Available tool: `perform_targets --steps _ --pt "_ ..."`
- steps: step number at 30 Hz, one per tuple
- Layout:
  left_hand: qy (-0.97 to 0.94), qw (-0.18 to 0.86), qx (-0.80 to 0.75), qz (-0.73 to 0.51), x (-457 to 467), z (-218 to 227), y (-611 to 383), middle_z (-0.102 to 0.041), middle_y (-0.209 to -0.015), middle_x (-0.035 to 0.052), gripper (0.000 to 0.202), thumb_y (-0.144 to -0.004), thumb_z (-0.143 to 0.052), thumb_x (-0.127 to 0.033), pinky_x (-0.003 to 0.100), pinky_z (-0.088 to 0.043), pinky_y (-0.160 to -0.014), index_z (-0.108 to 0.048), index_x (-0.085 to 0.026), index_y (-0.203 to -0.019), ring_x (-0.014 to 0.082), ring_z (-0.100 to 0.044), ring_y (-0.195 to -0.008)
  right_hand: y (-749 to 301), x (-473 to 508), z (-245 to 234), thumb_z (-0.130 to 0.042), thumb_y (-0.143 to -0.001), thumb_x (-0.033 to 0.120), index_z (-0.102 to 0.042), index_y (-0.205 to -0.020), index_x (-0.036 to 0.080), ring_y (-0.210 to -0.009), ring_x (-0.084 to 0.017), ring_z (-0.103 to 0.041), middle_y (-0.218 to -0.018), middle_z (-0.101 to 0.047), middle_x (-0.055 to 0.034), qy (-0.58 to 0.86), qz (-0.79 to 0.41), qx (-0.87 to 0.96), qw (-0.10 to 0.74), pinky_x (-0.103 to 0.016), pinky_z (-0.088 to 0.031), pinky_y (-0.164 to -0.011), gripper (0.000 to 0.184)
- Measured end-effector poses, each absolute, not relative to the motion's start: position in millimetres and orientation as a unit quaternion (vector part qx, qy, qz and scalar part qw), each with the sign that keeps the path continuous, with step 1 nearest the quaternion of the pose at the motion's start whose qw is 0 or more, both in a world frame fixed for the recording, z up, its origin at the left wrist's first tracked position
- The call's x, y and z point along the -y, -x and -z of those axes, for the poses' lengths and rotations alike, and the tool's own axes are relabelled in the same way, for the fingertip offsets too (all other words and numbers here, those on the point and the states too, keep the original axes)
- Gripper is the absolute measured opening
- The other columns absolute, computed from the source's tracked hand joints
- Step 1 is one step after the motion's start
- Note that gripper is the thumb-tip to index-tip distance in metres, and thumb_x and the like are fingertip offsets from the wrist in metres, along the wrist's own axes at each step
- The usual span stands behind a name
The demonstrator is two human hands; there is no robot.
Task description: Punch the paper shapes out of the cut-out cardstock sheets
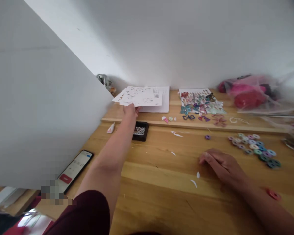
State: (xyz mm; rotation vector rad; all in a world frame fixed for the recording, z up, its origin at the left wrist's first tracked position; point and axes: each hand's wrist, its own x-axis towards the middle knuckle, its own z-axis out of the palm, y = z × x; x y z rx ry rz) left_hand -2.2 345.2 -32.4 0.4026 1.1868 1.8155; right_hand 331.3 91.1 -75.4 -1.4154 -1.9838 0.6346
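Note:
My left hand (pixel 130 110) reaches to the back of the table and grips the near edge of several white sheets (pixel 143 97) with cut-out or printed shapes. Most of its fingers are hidden under the paper. Beneath lies a larger white sheet (pixel 165 106). My right hand (pixel 219 166) rests on the wood with its fingers curled and the tips pressed together; whatever they may hold does not show. Small white leaf-shaped paper pieces (pixel 193 183) lie just left of it. A small black tray (pixel 144 135) of shiny beads sits partly behind my left forearm.
Several thread bobbins (pixel 254 147) cluster at the right, with a red one (pixel 274 194) nearer. Coloured bow-like ornaments (pixel 201 104) cover a sheet at the back. A clear bag (pixel 250 94) holds pink bundles. On the left are a small white tube (pixel 110 128), a phone (pixel 75 169) and a grey panel (pixel 39 98).

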Motion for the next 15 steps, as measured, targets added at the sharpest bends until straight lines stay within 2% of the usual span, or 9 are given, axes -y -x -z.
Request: perform_targets --steps 3,7,12,15 --pt "-0.160 0.450 -0.470 -0.742 -337 28 2 -0.069 -0.109 0.0028 0.046 -0.087 -0.059 -0.001 0.028 -0.061 -0.072 -0.056 -0.031 -0.122 0.0171 -0.069 -0.090 -335 -95 81 -0.037 -0.098 0.053 -0.068 -0.073 0.023 -0.077 -0.024 -0.064 -0.079 -0.069 -0.0061 0.553 -0.265 0.732 0.297 -0.037 -0.049 -0.074 0.049" --pt "-0.169 0.474 -0.458 -0.733 -336 26 -8 -0.070 -0.106 0.0029 0.049 -0.088 -0.058 -0.002 0.030 -0.062 -0.072 -0.055 -0.032 -0.126 0.0161 -0.070 -0.084 -335 -95 84 -0.038 -0.097 0.054 -0.068 -0.072 0.023 -0.078 -0.024 -0.064 -0.079 -0.069 -0.0062 0.564 -0.269 0.721 0.299 -0.036 -0.049 -0.075 0.050" --pt "-0.162 0.495 -0.469 -0.713 -352 34 -31 -0.066 -0.118 0.0065 0.042 -0.091 -0.055 -0.003 0.036 -0.061 -0.077 -0.054 -0.023 -0.129 0.0174 -0.068 -0.090 -337 -95 87 -0.037 -0.098 0.053 -0.067 -0.071 0.023 -0.076 -0.022 -0.064 -0.078 -0.068 -0.0047 0.552 -0.278 0.726 0.301 -0.035 -0.049 -0.074 0.050" --pt "-0.161 0.495 -0.484 -0.703 -362 44 -38 -0.062 -0.122 0.0098 0.034 -0.094 -0.061 -0.019 0.039 -0.060 -0.081 -0.056 -0.016 -0.127 0.0208 -0.065 -0.099 -338 -96 90 -0.038 -0.098 0.053 -0.067 -0.072 0.023 -0.077 -0.022 -0.064 -0.079 -0.069 -0.0045 0.551 -0.282 0.726 0.301 -0.034 -0.049 -0.075 0.049"
